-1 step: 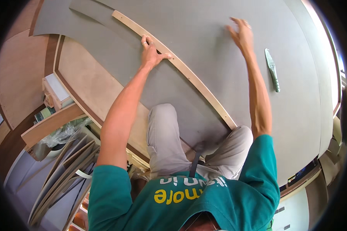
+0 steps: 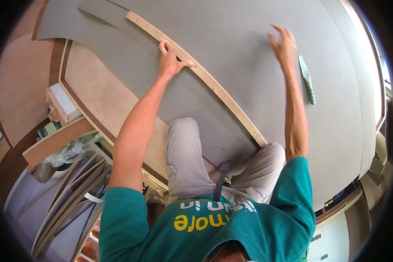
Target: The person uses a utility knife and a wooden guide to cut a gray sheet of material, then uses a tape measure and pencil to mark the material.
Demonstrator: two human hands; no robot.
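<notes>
A long pale wooden strip (image 2: 214,87) with small holes along it lies slantwise across a grey sheet (image 2: 231,52). My left hand (image 2: 169,62) holds the strip against the sheet, thumb on its top and fingertips at its far part, spread apart. Over the sheet, to the right of the strip, my right hand (image 2: 285,46) is raised with its fingers apart and nothing in it, slightly blurred. Close by on its right lies a green-handled knife (image 2: 307,78), its blade pointing away from me. My knee (image 2: 271,153) is at the strip's near end.
Bare plywood (image 2: 100,76) shows along the sheet's left side. Beyond it, at the lower left, stand thin boards (image 2: 74,196), a wooden plank (image 2: 59,142), crumpled clear plastic (image 2: 72,153) and a small wooden box (image 2: 63,102). A grey offcut overlaps the sheet at the top left.
My right hand has shifted to the right, nearer the knife. My left hand and the strip stay where they were.
</notes>
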